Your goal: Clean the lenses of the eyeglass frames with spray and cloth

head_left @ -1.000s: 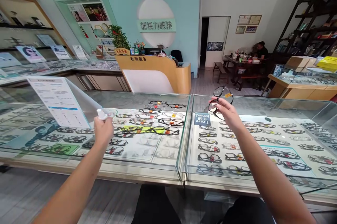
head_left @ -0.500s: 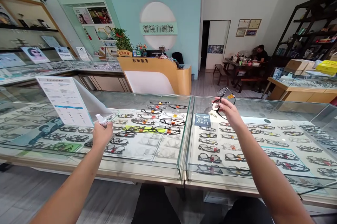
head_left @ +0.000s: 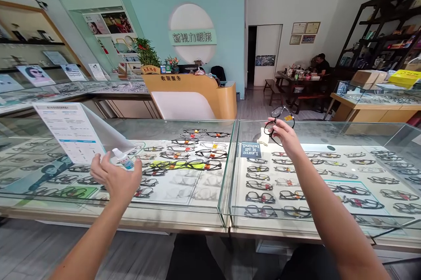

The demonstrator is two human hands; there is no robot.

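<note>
Right grip partly hiding glasses, label unreadable on white bottle

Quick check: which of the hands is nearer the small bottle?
Left. The left hand is right at the bottle, fingers spread around it; contact is unclear. The right hand is well off to the right, holding glasses.

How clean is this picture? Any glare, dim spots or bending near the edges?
In the head view, the dark shelving at right leans, wide-angle style, and looks dim; same view, the glass counter carries faint reflections; same view, print on the bottle at the left hand is unreadable, but the glasses in the right hand's grip show a clear outline.
</note>
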